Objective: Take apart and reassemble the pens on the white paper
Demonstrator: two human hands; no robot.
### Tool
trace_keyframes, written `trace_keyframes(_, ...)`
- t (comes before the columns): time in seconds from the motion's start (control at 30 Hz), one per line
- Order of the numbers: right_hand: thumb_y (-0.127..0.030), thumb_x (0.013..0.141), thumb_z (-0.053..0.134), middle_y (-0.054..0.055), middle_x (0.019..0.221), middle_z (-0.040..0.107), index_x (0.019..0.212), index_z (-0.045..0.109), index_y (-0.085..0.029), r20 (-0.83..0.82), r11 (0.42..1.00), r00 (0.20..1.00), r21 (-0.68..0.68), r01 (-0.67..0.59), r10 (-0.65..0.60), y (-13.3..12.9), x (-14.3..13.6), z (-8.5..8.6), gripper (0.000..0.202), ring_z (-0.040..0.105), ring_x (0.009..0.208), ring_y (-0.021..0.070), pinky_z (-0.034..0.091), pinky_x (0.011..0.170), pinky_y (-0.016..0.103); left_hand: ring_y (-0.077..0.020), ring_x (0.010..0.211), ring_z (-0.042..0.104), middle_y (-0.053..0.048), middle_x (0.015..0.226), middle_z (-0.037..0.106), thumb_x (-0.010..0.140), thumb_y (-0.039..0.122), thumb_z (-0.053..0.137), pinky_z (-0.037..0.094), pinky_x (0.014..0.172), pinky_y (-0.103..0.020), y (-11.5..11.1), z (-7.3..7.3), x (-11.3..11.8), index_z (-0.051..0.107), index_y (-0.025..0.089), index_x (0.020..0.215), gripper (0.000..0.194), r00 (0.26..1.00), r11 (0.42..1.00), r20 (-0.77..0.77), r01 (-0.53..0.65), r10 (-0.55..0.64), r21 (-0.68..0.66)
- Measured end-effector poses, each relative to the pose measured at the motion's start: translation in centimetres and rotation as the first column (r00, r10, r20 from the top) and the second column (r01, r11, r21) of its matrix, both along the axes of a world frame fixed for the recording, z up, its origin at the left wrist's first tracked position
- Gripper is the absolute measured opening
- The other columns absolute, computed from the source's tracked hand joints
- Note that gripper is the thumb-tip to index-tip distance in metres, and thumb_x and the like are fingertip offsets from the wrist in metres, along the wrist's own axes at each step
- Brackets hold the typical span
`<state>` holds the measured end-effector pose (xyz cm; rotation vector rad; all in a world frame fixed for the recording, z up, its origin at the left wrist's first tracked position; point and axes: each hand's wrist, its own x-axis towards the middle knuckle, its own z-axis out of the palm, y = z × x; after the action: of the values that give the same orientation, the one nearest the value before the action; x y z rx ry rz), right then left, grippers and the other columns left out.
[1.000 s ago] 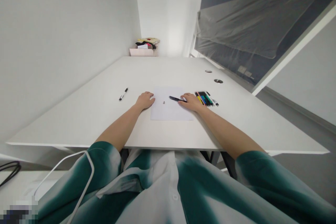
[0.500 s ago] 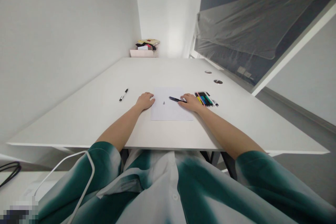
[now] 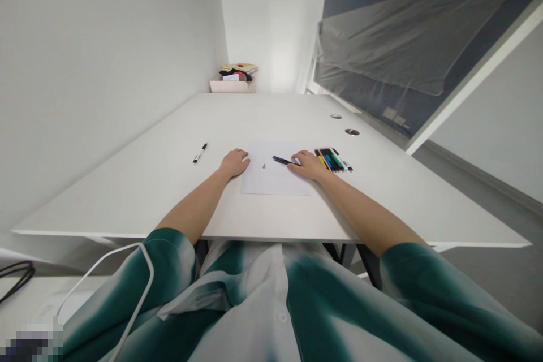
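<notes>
A white sheet of paper (image 3: 271, 181) lies on the white table (image 3: 271, 220) in front of me, with a small dark mark (image 3: 263, 166) left of its middle. My left hand (image 3: 235, 163) rests flat at the paper's left edge, fingers apart and holding nothing. At the paper's right side, my right hand (image 3: 309, 165) has its fingers closed on a dark pen (image 3: 281, 159) that points left over the sheet. Just right of that hand lies a row of several coloured pens (image 3: 333, 159).
A black and white pen (image 3: 200, 154) lies to the left. Two round grommets (image 3: 352, 132) sit at the back right. At the far end is a pink box (image 3: 229, 86) with things piled on it. A dark partition (image 3: 382, 56) stands on the right.
The paper has turned very slightly, its near edge shifting a little to the left. My hands and the pen have hardly moved.
</notes>
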<state>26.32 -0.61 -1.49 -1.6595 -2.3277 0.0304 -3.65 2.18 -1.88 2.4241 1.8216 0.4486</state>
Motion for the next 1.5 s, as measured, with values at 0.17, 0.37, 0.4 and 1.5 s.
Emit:
trace_keyframes(0.17,-0.053,0.09,0.05,0.015,0.129,0.057,0.12,0.065,-0.019,0.021,0.999,1.0,-0.043,0.007,-0.006,-0.1,-0.1,0.3,0.047,0.053,0.12,0.0295,0.039,0.102,0.04,-0.025,0.125,0.051,-0.008,0.136,0.057,0.091,0.039,0.042,0.04,0.108,-0.039,0.1,-0.2,-0.1,0.061,0.021,0.125,0.043,0.999,1.0,-0.051,0.006,-0.005,0.016)
trace_keyframes(0.37,-0.052,0.091,0.05,0.015,0.131,0.056,0.124,0.063,-0.019,0.019,0.998,1.0,-0.054,0.012,-0.011,-0.1,-0.1,0.4,0.049,0.052,0.122,0.0289,0.039,0.103,0.039,-0.0262,0.125,0.052,-0.01,0.137,0.056,0.091,0.039,0.042,0.042,0.106,-0.04,0.1,0.0,0.0,0.061,0.02,0.126,0.044,0.998,1.0,-0.063,0.001,0.0,0.008)
trace_keyframes(0.4,-0.052,0.09,0.05,0.015,0.131,0.056,0.124,0.063,-0.019,0.018,0.999,1.0,-0.052,0.011,-0.01,-0.2,-0.1,0.4,0.049,0.052,0.121,0.0291,0.039,0.103,0.039,-0.0265,0.125,0.052,-0.01,0.137,0.056,0.091,0.039,0.042,0.042,0.106,-0.04,0.1,0.0,0.0,0.061,0.02,0.126,0.044,0.998,1.0,-0.061,0.003,-0.003,0.007)
trace_keyframes(1.5,-0.029,0.082,0.06,0.012,0.124,0.061,0.095,0.073,-0.018,-0.069,0.978,0.984,0.141,-0.155,0.166,-0.7,-1.8,0.3,0.021,0.054,0.113,0.029,0.041,0.098,0.043,-0.0255,0.127,0.05,-0.01,0.138,0.055,0.091,0.041,0.041,0.04,0.108,-0.04,-0.1,0.2,0.2,0.06,0.02,0.128,0.047,0.998,1.0,-0.059,-0.003,0.003,-0.009)
